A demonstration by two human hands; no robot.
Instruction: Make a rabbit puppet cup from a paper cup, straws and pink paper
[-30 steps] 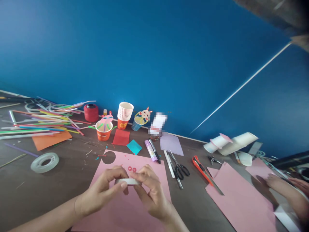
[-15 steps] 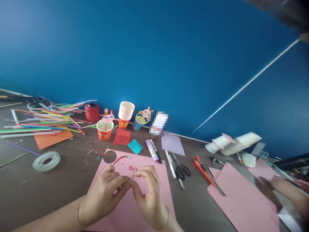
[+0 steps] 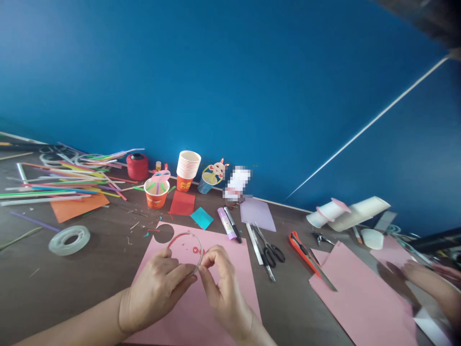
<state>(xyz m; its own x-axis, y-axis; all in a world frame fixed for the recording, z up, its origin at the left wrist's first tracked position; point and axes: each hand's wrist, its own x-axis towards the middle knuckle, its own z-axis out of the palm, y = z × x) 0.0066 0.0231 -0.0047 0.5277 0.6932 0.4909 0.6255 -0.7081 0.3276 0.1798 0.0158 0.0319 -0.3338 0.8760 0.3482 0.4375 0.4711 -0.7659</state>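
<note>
My left hand [image 3: 158, 290] grips a thin, pale ring [image 3: 202, 250] at its lower left, fingers curled and thumb pressed along the bottom. On the ring's lower right side, the thumb and index finger of my right hand [image 3: 225, 295] are pinched together. Whether the ring is a bent strip or tube I cannot tell. Both hands hover over a pink paper sheet [image 3: 194, 319], which has a round cut-out at its upper left corner. Small red pieces or marks [image 3: 196, 250] show on the sheet through the ring.
Behind stand an orange cup [image 3: 156, 199], stacked paper cups [image 3: 188, 168] and red thread [image 3: 137, 167]. Tape [image 3: 69, 240] and straws [image 3: 61, 187] lie left. Scissors [image 3: 270, 252], a red box cutter [image 3: 306, 254] and pink sheets [image 3: 360, 298] lie right, near another person's hand [image 3: 419, 278].
My right hand's fingers have drawn together into a pinch at the ring's edge. My left hand keeps its hold in nearly the same spot.
</note>
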